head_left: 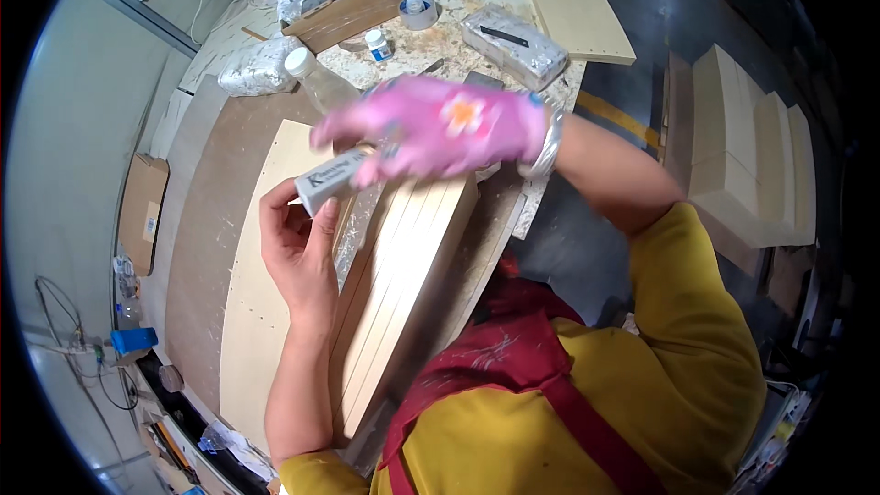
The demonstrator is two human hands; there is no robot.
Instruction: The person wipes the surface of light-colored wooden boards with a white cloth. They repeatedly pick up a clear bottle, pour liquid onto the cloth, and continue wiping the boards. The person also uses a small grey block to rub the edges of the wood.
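Note:
My bare left hand (301, 252) grips a small grey-white rectangular block (328, 180) with dark printing, fingers and thumb on its near end. Over the block's far end is my right hand (440, 128), in a pink flowered glove and blurred by motion. Whether its fingers are closed on the block cannot be made out. Beneath both hands lies a row of pale wooden strips (403, 284), set side by side on edge. A wide pale board (249, 330) with small holes along its edge lies to their left, partly under my left forearm.
A clear bottle with white cap (321, 82), a small white bottle (378, 45), a tape roll (418, 11) and a wrapped block (513, 44) stand beyond my hands. Farther back is a cardboard box (353, 14) of odds and ends. Pale panels (742, 156) stack at right.

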